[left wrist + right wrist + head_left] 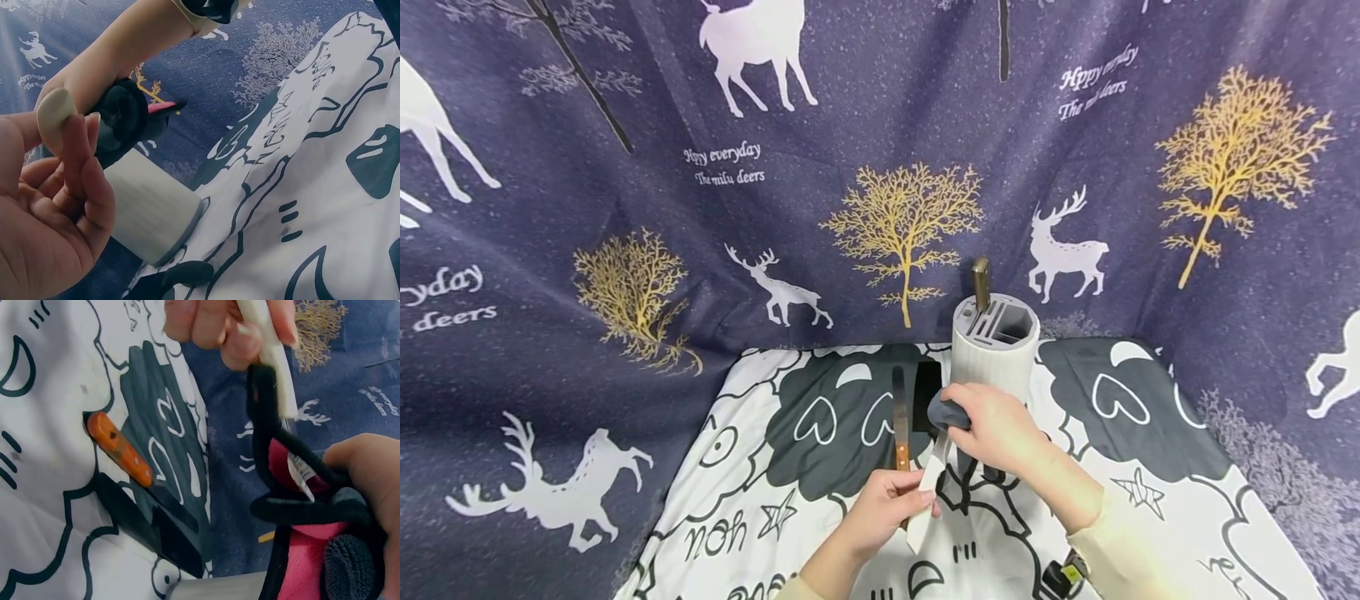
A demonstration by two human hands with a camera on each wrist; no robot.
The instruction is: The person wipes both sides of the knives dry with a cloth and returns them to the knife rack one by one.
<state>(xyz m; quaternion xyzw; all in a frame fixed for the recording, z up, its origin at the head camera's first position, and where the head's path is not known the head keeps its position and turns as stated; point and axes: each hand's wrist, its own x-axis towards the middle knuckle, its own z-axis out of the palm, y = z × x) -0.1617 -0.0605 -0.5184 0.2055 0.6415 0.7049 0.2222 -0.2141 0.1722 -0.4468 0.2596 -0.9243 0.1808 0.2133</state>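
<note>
My left hand [883, 512] grips a knife by its white handle [931, 479], the blade pointing away. My right hand [1000, 425] holds a dark cloth [949, 412] with a pink underside, folded about the blade. In the right wrist view, part of the metal blade [301, 475] shows between the folds of the cloth. A knife with an orange-brown wooden handle [902, 454] lies just left of the hands. Beside it rests a black-bladed knife [927, 396], its handle partly hidden by my right hand and the cloth.
Behind my right hand stands a white round knife block [996, 362] with a brown-handled knife [981, 285] in one slot. A black-and-white patterned cloth [820, 492] covers the surface. A dark blue printed curtain [865, 125] hangs at the back and sides.
</note>
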